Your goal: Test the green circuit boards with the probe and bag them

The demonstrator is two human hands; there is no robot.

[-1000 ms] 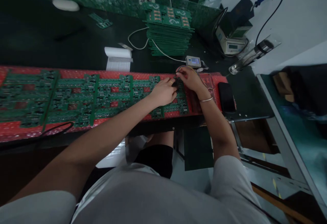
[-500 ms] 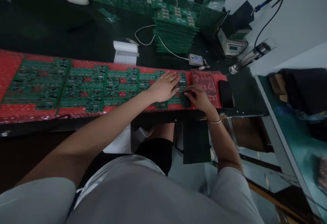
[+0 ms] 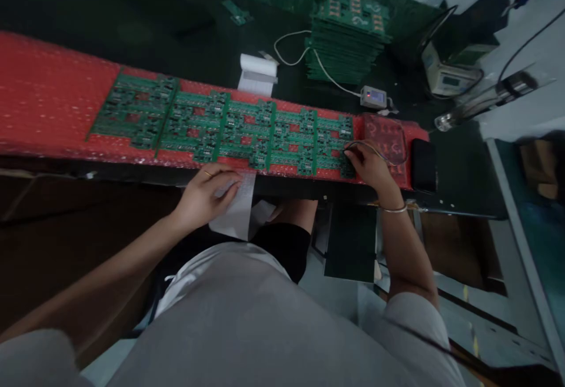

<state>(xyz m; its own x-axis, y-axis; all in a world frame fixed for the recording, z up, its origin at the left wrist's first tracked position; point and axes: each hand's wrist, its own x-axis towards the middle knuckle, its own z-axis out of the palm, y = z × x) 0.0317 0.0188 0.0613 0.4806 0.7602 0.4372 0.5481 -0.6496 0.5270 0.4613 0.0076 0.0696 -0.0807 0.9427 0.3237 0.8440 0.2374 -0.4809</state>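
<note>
Near the table's front edge, my left hand (image 3: 206,196) has its fingers and thumb curled round a white sheet of paper (image 3: 238,213). The sheet hangs over my lap, its top overlapping the edge of the red bubble wrap. My right hand (image 3: 373,166) pinches a small dark connector end with thin wires (image 3: 388,159) at the rightmost circuit board. Its fingers partly hide the contact point. Several green circuit board panels (image 3: 247,128) lie in a row on red bubble wrap (image 3: 48,93). A small meter (image 3: 373,97) with a lit screen stands behind my right hand.
A tall stack of green boards (image 3: 346,46) stands at the back, with a white cable curling beside it. A paper pad (image 3: 258,75) lies behind the row. On the right are a wrapped red packet (image 3: 384,131), a black phone (image 3: 424,166) and a boxed instrument (image 3: 450,78).
My left hand has left the boards, moved left and toward me, and raised the paper. My right hand stays at the end board. The view has shifted left.
</note>
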